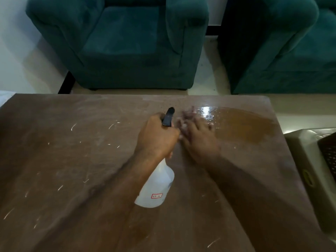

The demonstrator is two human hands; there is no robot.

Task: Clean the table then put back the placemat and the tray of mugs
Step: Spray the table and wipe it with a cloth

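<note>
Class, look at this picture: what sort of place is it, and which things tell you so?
Probably a living room or lounge: two green armchairs face a low brown table, as in a sitting area.

Single view: head-worn wide-angle camera, set above the near edge of the brown table [72,160], facing forward and steeply down. Close range; the tabletop fills the lower frame. Beyond the far edge, two green armchairs [127,42].

The left hand [157,137] grips the neck of a white spray bottle [157,188], its black nozzle [168,117] aimed at the table's [72,160] far edge. The right hand [198,137], blurred, lies flat just beside it, near a wet patch [243,124] toward the far right corner.
</note>
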